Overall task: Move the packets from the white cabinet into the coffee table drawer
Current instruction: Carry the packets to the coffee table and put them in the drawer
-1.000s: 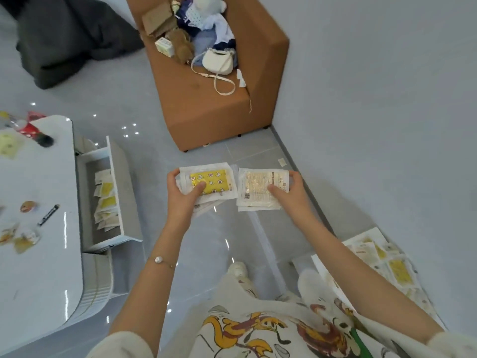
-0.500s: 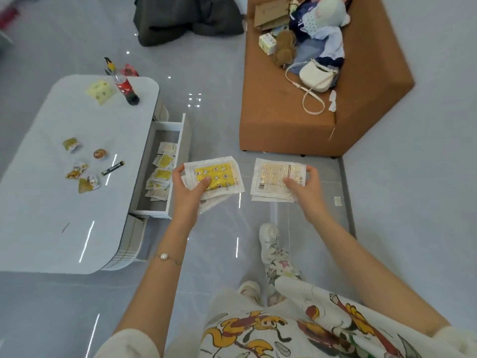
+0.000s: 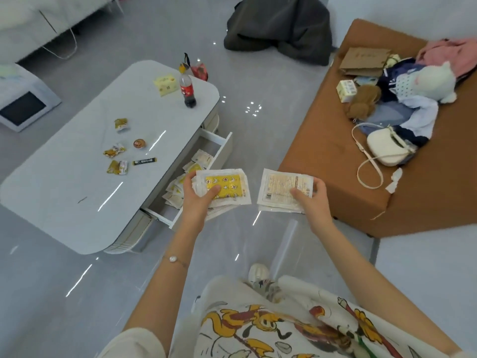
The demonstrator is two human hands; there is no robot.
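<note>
My left hand (image 3: 197,200) grips a stack of white packets with a yellow-printed one on top (image 3: 227,186). A second stack of white packets (image 3: 282,188), back side up, is held in my right hand (image 3: 311,200). Both stacks hover above the floor just right of the coffee table's open drawer (image 3: 222,148). Several packets (image 3: 198,161) lie inside that drawer. The white coffee table (image 3: 77,177) stands to the left. The white cabinet is out of view.
On the table lie a cola bottle (image 3: 188,86), a yellow box (image 3: 166,85) and small snack wrappers (image 3: 117,151). An orange sofa (image 3: 335,156) with a white bag (image 3: 387,148), clothes and plush toys stands right. A dark garment (image 3: 278,27) lies on the floor behind.
The view has swung left and back, bringing the coffee table and its open drawer into the centre left. Both hands keep their packet stacks and now sit beside the drawer.
</note>
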